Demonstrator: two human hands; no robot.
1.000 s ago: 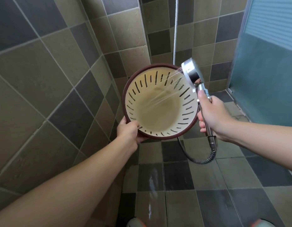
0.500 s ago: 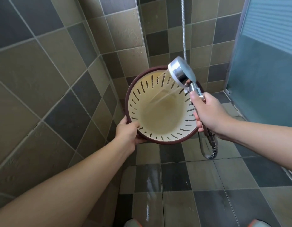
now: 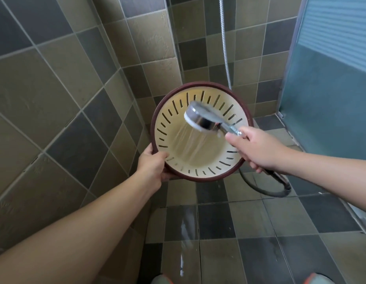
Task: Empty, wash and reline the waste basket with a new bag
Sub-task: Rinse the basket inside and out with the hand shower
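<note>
- While the left hand (image 3: 153, 167) clamps its fingers on the maroon rim, the cream slotted plastic waste basket (image 3: 198, 138) hangs tilted in mid-air, mouth towards the camera.
- The right hand (image 3: 258, 148), fingers wrapped round the handle, aims the chrome shower head (image 3: 204, 118) into it.
- A wet rim could slip (one-handed grip); spray may escape through the slots.
- The grey hose (image 3: 260, 187) loops near the wet tiled floor (image 3: 219, 232); the frosted glass door (image 3: 332, 89) crowds the right.

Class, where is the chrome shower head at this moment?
Centre of the head view: the chrome shower head, gripped by the right hand, sprays into the cream slotted waste basket.
</note>
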